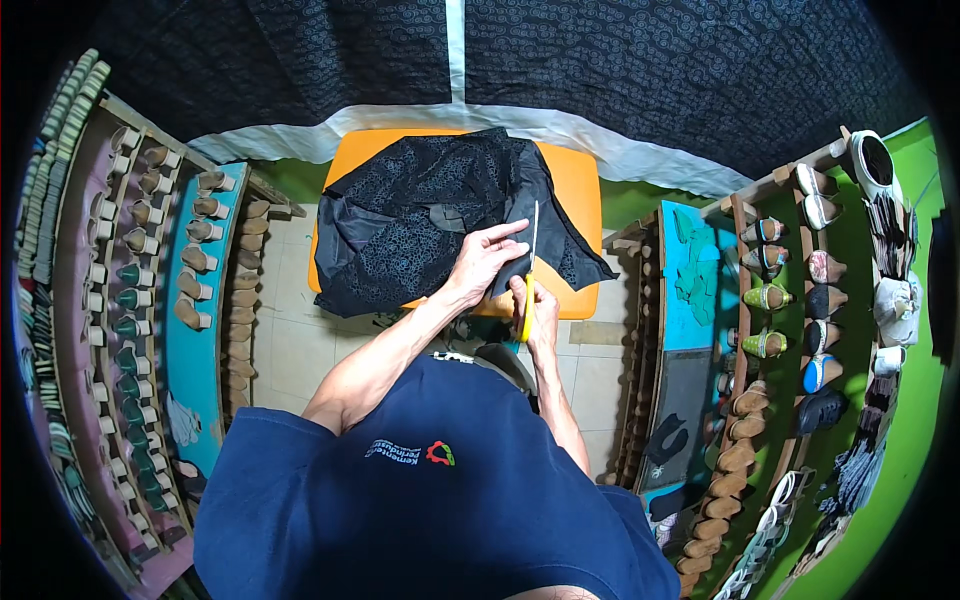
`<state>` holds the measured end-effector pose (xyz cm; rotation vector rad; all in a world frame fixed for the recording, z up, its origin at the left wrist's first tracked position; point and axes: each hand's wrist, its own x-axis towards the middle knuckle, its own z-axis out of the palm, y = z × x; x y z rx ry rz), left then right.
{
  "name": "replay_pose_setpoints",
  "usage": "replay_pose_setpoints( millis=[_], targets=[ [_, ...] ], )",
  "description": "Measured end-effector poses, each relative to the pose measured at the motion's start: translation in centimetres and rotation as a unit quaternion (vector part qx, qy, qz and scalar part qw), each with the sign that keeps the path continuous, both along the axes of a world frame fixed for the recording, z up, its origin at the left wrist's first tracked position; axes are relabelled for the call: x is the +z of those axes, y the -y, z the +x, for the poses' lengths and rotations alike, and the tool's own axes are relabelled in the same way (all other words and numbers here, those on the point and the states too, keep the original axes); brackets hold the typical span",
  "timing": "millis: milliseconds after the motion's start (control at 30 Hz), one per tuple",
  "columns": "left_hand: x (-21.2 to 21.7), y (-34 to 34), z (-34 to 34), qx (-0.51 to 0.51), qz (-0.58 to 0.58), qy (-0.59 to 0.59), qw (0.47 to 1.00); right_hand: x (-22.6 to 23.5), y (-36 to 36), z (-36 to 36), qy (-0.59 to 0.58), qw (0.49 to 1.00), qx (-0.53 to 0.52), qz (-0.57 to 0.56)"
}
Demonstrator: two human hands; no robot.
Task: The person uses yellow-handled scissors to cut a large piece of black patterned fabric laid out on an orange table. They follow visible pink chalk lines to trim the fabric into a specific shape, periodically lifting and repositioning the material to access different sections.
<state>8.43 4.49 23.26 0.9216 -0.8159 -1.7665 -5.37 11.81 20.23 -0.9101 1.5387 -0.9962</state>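
Yellow-handled scissors (529,300) are in my right hand (543,312), fingers wrapped round the handles. Their narrow blades point away from me, over the black cloth. The crumpled black fabric (410,215) has a dark lace-like pattern and smoother plain parts, and a pointed corner hangs toward the right. My left hand (482,266) lies against the fabric just left of the blades. Its fingers stretch to the right and stand a little apart. The fabric is spread across an orange table (572,190) and covers most of its top.
Shoe lasts (203,260) fill racks on the left. More racks on the right carry finished-looking shoes (768,297) and brown lasts (735,457). Green cut pieces (695,265) lie on a blue board. A dark patterned curtain (640,80) hangs behind the table.
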Motion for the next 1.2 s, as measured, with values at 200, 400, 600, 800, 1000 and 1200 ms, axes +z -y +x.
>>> replay_pose_setpoints(
  millis=[200, 400, 600, 800, 1000, 1200],
  targets=[
    [-0.3, 0.2, 1.5, -0.056, -0.032, 0.055, 0.996, 0.7, -0.4, 0.3, 0.041, 0.998, -0.039, 0.017],
    [0.3, 2.2, 4.1, 0.012, -0.077, 0.146, 0.986, -0.8, -2.0, -0.6, 0.023, 0.999, 0.03, 0.008],
    [0.0, 3.8, 5.8, 0.009, -0.046, 0.059, 0.997, -1.9, -3.2, -0.1, 0.002, 0.996, 0.083, 0.015],
    [0.0, 4.2, 4.5, 0.049, -0.073, 0.037, 0.995, -1.5, -3.0, 1.1, -0.009, 0.996, 0.093, 0.006],
    [0.0, 4.0, 4.0, 0.048, -0.105, 0.095, 0.989, 2.0, -1.9, 1.8, -0.02, 0.995, 0.098, 0.015],
    [1.3, 3.6, 3.6, 0.001, -0.086, 0.083, 0.993, 1.1, -1.0, 1.7, -0.025, 0.996, 0.086, 0.017]
  ],
)
